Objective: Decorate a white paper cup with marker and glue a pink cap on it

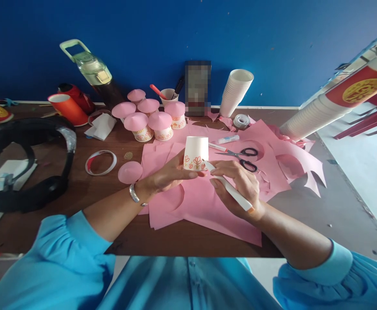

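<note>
My left hand (172,172) grips a white paper cup (196,148), held upside down above the pink paper. Red-orange flowers are drawn along the cup's lower band. In my right hand (238,187) is a white marker (232,192) with an orange end near the palm; its tip meets or nearly meets the cup's right side by the flowers. Beyond my hands stand several decorated cups with pink paper cones on top, one of them a coned cup (161,127). A loose pink cone (130,172) lies beside my left wrist.
Scissors (240,154), a glue stick (229,139) and cut pink sheets (207,211) lie on the table. Behind are a clear tape roll (241,121), stacked white cups (235,92), a phone-like slab (197,88) and a bottle (94,71). A black headset (67,172) sits left.
</note>
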`<state>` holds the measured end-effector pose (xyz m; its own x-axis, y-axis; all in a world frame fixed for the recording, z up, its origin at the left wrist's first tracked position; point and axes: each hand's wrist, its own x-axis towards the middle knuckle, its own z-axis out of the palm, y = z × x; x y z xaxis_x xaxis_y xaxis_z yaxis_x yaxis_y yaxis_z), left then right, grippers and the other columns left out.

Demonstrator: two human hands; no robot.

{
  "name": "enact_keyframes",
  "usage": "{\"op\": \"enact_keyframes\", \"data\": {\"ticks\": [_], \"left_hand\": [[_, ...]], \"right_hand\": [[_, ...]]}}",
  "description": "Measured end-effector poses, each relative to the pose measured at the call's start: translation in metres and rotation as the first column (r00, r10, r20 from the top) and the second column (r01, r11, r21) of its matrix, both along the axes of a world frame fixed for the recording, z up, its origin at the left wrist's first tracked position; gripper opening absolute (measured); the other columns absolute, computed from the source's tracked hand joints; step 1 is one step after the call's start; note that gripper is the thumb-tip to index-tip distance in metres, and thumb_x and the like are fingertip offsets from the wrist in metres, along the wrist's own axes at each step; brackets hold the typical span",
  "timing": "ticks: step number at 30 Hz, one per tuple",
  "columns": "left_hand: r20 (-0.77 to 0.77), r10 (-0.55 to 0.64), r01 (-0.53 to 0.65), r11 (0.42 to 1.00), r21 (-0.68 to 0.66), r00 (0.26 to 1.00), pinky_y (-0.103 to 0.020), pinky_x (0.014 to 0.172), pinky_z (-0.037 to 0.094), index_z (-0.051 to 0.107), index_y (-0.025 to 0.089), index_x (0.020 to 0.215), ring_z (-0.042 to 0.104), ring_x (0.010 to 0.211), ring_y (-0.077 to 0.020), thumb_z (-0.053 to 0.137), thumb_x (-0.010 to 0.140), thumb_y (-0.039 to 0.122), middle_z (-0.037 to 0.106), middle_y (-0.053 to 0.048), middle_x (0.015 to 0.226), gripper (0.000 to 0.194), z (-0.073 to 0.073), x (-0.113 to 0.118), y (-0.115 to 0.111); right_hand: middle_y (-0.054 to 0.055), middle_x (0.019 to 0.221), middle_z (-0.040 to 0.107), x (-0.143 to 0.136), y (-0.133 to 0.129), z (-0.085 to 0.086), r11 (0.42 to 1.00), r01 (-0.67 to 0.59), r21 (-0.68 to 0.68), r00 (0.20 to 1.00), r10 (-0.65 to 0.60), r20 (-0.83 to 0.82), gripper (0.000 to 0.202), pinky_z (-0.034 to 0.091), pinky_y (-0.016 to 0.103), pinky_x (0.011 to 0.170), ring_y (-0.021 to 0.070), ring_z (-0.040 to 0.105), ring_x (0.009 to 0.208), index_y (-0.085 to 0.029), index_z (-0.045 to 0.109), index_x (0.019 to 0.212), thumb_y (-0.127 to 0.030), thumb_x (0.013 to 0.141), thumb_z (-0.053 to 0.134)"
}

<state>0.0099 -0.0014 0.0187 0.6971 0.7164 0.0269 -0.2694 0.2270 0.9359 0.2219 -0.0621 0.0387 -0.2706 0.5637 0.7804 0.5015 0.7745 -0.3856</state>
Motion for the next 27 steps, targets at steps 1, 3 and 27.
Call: {"op": "enact_keyframes", "data": {"ticks": [1, 3, 27], "left_hand": [[-0.035, -0.002, 0.002, 1.000, -0.005, 0.999, -0.040, 0.096, 0.057, 0.074, 0.024, 0.120, 0.072, 0.109, -0.0248, 0.092, 0.081, 0.037, 0.078, -0.006, 0.113, 0.044, 0.004, 0.000, -0.001], [-0.071, -0.012, 0.010, 1.000, -0.020, 0.997, -0.038, 0.095, 0.054, 0.073, 0.023, 0.116, 0.071, 0.106, -0.0227, 0.092, 0.081, 0.037, 0.077, -0.004, 0.108, 0.043, 0.008, 0.001, -0.001], [-0.027, 0.026, -0.027, 0.999, -0.029, 0.999, -0.038, 0.090, 0.054, 0.074, 0.023, 0.101, 0.065, 0.097, -0.0210, 0.096, 0.075, 0.045, 0.071, -0.004, 0.100, 0.040, 0.012, 0.002, -0.002]], "right_hand": [[0.007, 0.101, 0.077, 0.000, 0.000, 0.000, 1.000, -0.013, 0.002, 1.000, 0.013, 0.004, 0.021, 0.067, 0.033, 0.078, 0.0210, 0.080, 0.096, -0.022, 0.063, 0.115, -0.010, 0.098, 0.065], [0.008, 0.100, 0.077, 0.000, 0.000, 0.000, 0.999, -0.031, 0.010, 1.000, 0.031, 0.004, 0.021, 0.067, 0.033, 0.079, 0.0215, 0.080, 0.096, -0.022, 0.063, 0.115, -0.010, 0.098, 0.065], [0.000, 0.081, 0.072, -0.001, -0.001, 0.003, 0.999, -0.010, 0.052, 0.999, 0.008, 0.047, 0.025, 0.062, 0.029, 0.062, 0.0166, 0.073, 0.069, -0.024, 0.062, 0.111, -0.006, 0.094, 0.064]]}}
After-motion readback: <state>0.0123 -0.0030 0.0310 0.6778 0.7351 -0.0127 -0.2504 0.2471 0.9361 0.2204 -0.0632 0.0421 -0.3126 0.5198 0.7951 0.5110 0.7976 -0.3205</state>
